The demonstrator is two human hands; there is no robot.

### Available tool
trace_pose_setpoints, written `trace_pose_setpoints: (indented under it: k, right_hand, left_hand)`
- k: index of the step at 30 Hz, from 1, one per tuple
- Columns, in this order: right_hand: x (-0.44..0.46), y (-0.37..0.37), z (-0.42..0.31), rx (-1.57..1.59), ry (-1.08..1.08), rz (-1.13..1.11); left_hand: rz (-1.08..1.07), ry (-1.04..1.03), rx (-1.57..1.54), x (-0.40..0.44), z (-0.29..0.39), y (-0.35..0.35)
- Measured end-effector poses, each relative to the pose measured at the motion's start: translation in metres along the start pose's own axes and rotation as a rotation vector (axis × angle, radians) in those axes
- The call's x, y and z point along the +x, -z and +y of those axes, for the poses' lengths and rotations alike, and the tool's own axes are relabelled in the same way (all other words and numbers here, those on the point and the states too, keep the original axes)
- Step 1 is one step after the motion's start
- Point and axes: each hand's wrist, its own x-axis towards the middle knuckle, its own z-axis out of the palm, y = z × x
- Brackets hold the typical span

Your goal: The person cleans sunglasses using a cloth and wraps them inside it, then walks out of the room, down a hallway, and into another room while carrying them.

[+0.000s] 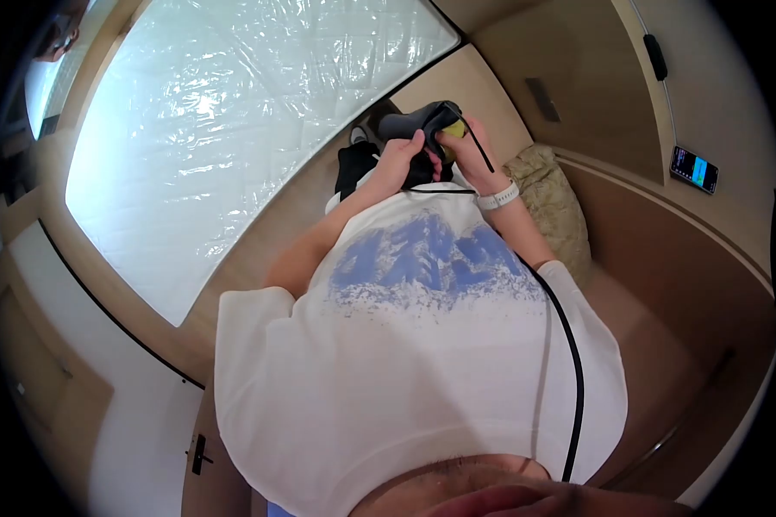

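Up in front of my body, both hands meet at a dark grey, rounded object (403, 125) with a black curved edge; its exact kind is unclear. My left hand (398, 162) grips its near side, the thumb lying along it. My right hand (467, 148), with a white watch (497, 196) at the wrist, closes around its right side. By the right fingers a yellow-green piece (453, 128) shows, and I cannot tell whether it belongs to the object. A thin black strap or cord (481, 148) runs down across the right hand. The fingers' undersides are hidden.
A large plastic-wrapped mattress (259, 112) lies to the left and ahead. At the right, a beige cushion (553, 194) rests beside the brown panel, and a lit phone (694, 170) lies on the ledge. A black cable (569, 345) hangs along my shirt. A shoe (359, 134) shows beyond my knees.
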Motion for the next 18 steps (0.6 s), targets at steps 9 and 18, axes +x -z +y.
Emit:
trace_pose_setpoints:
  k: [9, 18]
  right_hand:
    - [0.034, -0.008, -0.023, -0.247, 0.193, 0.029]
    - [0.003, -0.057, -0.017, 0.052, 0.036, -0.16]
  left_hand:
    - [0.151, -0.188, 0.134, -0.011, 0.01, -0.001]
    - [0.12, -0.208, -0.079, -0.031, 0.012, 0.018]
